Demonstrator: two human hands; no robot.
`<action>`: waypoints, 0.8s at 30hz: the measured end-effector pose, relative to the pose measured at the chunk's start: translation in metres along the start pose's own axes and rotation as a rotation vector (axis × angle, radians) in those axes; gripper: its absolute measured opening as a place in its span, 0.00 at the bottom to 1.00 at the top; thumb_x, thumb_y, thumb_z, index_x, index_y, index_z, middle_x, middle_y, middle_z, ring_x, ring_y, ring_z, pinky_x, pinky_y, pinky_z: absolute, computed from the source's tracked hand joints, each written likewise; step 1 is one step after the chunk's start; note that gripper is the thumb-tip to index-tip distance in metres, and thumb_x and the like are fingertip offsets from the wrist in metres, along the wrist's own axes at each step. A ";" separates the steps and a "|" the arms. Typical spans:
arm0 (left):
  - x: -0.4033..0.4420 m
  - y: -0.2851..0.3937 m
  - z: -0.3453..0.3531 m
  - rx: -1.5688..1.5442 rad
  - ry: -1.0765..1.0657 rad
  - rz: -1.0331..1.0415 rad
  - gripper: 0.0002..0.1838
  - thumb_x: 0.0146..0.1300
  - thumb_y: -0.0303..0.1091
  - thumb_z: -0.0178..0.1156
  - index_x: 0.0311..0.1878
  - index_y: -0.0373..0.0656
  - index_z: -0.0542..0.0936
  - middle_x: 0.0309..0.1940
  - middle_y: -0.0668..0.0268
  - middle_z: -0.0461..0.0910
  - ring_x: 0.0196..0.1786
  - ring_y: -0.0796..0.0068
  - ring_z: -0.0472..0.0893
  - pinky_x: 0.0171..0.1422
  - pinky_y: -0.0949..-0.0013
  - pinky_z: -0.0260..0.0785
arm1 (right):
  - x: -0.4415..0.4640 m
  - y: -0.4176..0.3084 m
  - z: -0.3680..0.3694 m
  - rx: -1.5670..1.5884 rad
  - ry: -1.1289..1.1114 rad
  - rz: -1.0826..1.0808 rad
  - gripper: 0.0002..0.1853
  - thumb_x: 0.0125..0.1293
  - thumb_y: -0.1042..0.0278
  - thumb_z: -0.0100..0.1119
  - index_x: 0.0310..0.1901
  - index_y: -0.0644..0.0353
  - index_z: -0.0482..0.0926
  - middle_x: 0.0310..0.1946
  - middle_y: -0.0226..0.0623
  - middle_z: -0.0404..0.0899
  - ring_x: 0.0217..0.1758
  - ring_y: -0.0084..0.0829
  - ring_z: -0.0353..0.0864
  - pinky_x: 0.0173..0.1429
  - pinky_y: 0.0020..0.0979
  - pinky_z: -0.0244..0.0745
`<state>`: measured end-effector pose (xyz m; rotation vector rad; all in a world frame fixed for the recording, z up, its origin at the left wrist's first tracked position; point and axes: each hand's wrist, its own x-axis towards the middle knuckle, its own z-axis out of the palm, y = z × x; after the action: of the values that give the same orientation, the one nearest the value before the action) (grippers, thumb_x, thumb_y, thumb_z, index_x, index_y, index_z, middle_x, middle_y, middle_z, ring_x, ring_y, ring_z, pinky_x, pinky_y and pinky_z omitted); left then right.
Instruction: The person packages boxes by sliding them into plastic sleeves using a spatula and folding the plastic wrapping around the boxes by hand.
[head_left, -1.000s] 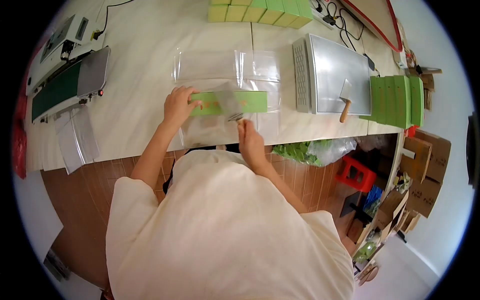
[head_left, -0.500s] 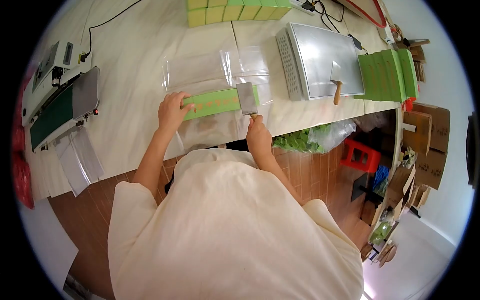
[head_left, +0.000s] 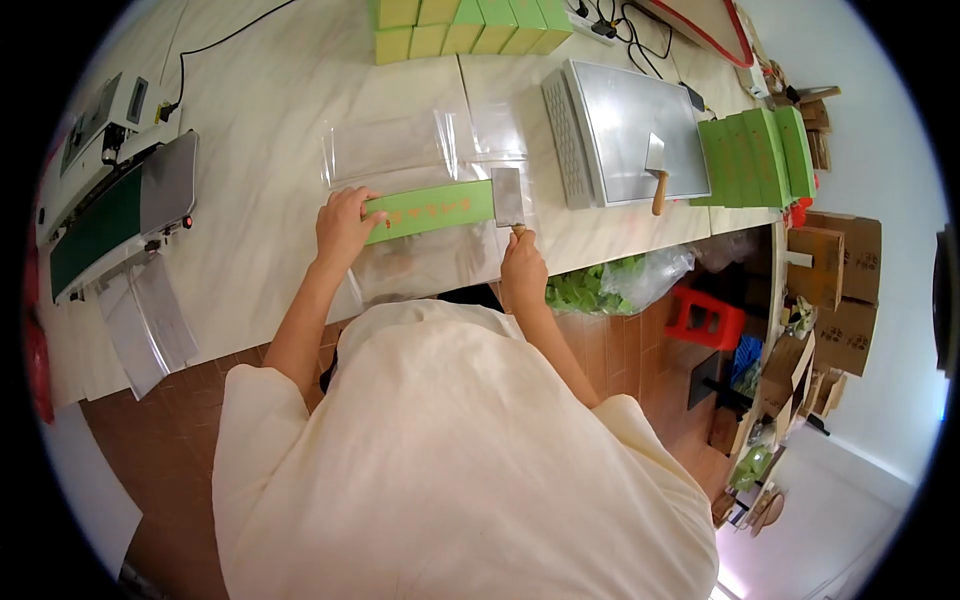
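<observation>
A long green box [head_left: 430, 210] with orange lettering lies on a sheet of clear plastic film [head_left: 390, 145] on the table. My left hand [head_left: 343, 230] grips the box's left end, thumb on the near side and fingers over the far side. In my right hand [head_left: 523, 270] is the wooden handle of a scraper [head_left: 508, 196]. Its flat metal blade is at the box's right end and hides that edge; whether it presses on the box or the film, I cannot tell.
To the right stands a metal hot-plate-like unit [head_left: 620, 110] with a second scraper [head_left: 657, 170] on it. Green boxes [head_left: 755, 155] are lined up beyond it, more boxes [head_left: 465, 35] at the back. A machine with a green belt [head_left: 100, 235] stands left; a red stool [head_left: 708, 318] is below.
My right hand has moved the scraper slightly right, from over the box's right part to its end. My left hand stays on the box. The camera view has shifted a little.
</observation>
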<state>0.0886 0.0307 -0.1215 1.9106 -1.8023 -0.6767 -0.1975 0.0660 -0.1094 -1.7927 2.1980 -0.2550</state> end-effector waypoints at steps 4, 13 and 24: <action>0.002 0.001 0.001 -0.011 0.010 -0.005 0.14 0.51 0.37 0.72 0.42 0.51 0.81 0.30 0.71 0.75 0.42 0.66 0.76 0.43 0.59 0.66 | 0.006 0.001 -0.001 0.016 0.011 0.015 0.13 0.75 0.59 0.45 0.42 0.63 0.66 0.26 0.56 0.80 0.32 0.59 0.81 0.36 0.55 0.75; -0.003 0.000 0.004 -0.017 0.032 0.007 0.15 0.52 0.36 0.70 0.44 0.49 0.81 0.34 0.69 0.76 0.45 0.63 0.75 0.48 0.58 0.66 | 0.014 0.024 -0.026 0.089 0.141 0.062 0.17 0.78 0.54 0.37 0.49 0.61 0.67 0.32 0.61 0.80 0.35 0.65 0.77 0.38 0.60 0.69; -0.039 -0.064 0.019 -0.098 0.403 -0.245 0.28 0.62 0.43 0.66 0.62 0.44 0.71 0.53 0.59 0.76 0.57 0.61 0.73 0.61 0.57 0.65 | 0.046 -0.035 -0.054 0.266 -0.312 -0.593 0.10 0.72 0.63 0.54 0.48 0.58 0.74 0.34 0.46 0.81 0.34 0.50 0.80 0.38 0.42 0.74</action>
<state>0.1261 0.0739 -0.1736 2.0440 -1.2824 -0.4078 -0.1916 0.0117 -0.0528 -2.1106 1.3211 -0.3424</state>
